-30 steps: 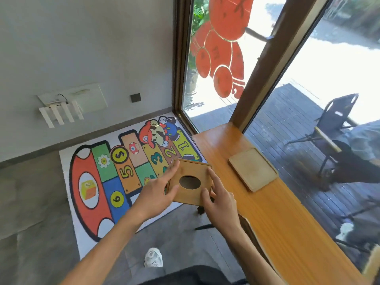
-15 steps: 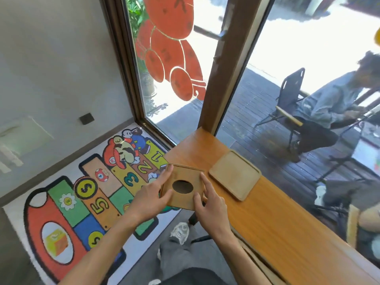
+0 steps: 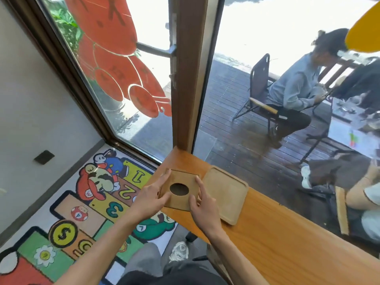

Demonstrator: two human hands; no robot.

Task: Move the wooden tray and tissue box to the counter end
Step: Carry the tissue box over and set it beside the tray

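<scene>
A square wooden tissue box (image 3: 178,177) with a round hole in its top sits over the near-left end of the wooden counter (image 3: 273,239). My left hand (image 3: 150,199) holds its left side and my right hand (image 3: 203,204) holds its right side, fingers pressed along the edges. A flat wooden tray (image 3: 225,193) with rounded corners lies on the counter just right of the box, touching or nearly touching it.
The counter ends at a brown window post (image 3: 191,79), with glass on both sides. Left of the counter, a colourful number mat (image 3: 86,214) covers the floor. My legs and a white shoe (image 3: 179,250) are below. People sit on chairs (image 3: 259,85) outside.
Both hands have carried the tissue box from over the floor mat onto the counter's end, beside the tray. The camera has swung to the right.
</scene>
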